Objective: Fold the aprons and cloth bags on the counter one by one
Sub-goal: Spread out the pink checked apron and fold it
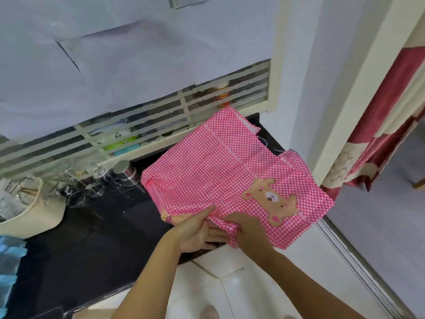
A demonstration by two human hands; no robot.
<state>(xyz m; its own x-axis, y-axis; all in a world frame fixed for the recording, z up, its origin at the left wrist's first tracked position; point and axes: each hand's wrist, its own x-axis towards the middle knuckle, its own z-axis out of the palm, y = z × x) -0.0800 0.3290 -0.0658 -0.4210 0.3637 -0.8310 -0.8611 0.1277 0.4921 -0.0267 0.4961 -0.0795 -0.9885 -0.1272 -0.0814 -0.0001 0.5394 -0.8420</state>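
Head view: pink-and-white checked cotton apron with a brown bear patch [230,180] lying part-folded on right end of black polished stone counter [92,238]; near right corner overhanging counter lip above white tiled floor [241,284]. Left hand [197,233] pinching near hem, thumb on top, fingers probably underneath, though bunched cloth hides the contact; right hand [248,231] clenched round the gathered fold just beside it, hands almost touching.

Step, as judged: carrying near edge over toward far side. Lift both pinches together; keep hem taut and level; lay it onto far edge by white louvred window [161,111]; smooth outward from the crease; no dragging of lower layer.

Edges: overhang likely to slip off if tugged bodyward; shift cloth left onto counter first. Room: bare counter left of apron; round steel-lidded jar [125,171] near its far-left corner; cream tub [34,219] and blue cloth [9,268] well apart; red-and-cream curtain [379,125] close on right.
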